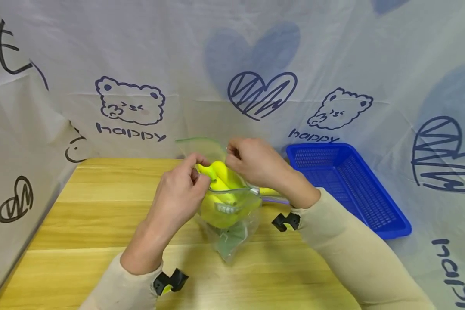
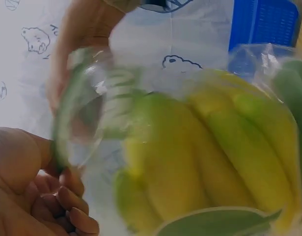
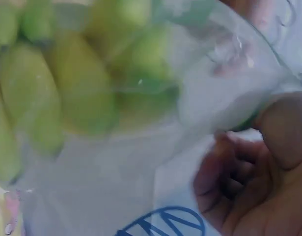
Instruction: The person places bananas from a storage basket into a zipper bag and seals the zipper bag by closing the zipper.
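Observation:
A clear zip bag [image 1: 232, 232] stands on the wooden table [image 1: 100, 215] with a bunch of yellow-green bananas [image 1: 221, 193] inside it. My left hand [image 1: 186, 185] pinches the bag's rim on the left side. My right hand [image 1: 252, 161] pinches the rim on the right, near the green zip strip [image 1: 195, 140]. In the left wrist view the bananas [image 2: 205, 152] fill the frame behind the plastic [image 2: 87, 108], with my curled fingers [image 2: 67, 201] at the lower left. The right wrist view shows blurred bananas [image 3: 67, 88] through the bag [image 3: 209, 98] and my fingers [image 3: 249, 167] gripping its edge.
A blue plastic basket [image 1: 348, 185] sits on the table at the right, just past my right forearm. A white sheet printed with bears and hearts [image 1: 131, 103] walls in the table behind and on both sides.

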`<state>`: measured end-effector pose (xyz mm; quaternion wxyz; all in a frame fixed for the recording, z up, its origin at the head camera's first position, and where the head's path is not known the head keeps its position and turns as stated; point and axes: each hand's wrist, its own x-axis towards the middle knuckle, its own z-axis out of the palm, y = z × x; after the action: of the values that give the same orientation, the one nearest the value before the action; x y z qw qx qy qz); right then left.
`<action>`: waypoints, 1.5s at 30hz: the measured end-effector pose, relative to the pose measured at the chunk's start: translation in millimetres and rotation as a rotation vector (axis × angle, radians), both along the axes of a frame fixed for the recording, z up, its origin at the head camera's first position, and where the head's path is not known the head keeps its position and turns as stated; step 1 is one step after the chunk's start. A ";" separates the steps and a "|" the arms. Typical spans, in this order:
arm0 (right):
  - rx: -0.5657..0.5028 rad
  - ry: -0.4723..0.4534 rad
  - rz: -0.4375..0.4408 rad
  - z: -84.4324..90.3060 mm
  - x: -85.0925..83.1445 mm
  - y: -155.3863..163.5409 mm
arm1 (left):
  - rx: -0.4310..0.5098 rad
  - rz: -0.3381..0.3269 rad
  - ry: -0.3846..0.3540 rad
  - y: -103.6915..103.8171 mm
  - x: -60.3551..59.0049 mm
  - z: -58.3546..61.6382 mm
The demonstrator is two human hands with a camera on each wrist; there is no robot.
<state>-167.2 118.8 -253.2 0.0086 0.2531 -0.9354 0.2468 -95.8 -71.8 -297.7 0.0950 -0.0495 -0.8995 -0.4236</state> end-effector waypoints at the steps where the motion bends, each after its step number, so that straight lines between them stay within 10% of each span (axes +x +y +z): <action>1: 0.007 0.013 0.013 1.0 0.0 0.7 | -0.005 -0.001 0.010 0.5 -0.2 -0.1; 21: -0.061 -0.069 0.058 -19.8 -6.2 8.2 | 0.040 0.039 -0.080 6.8 -11.6 -12.3; 28: -0.087 -0.191 0.047 -17.7 19.5 29.0 | 0.060 0.057 -0.081 5.4 -17.2 -19.0; 38: -0.011 -0.004 -0.041 -32.7 29.7 56.4 | 0.110 0.091 -0.034 -17.8 -24.5 -39.2; 45: -0.088 0.006 -0.084 -39.0 21.3 66.6 | 0.094 0.158 -0.099 -48.7 -57.5 -56.5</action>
<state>-145.9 185.4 -292.2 0.0326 0.2139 -0.9334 0.2862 -153.3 -120.5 -354.2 0.0857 0.0469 -0.8833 -0.4586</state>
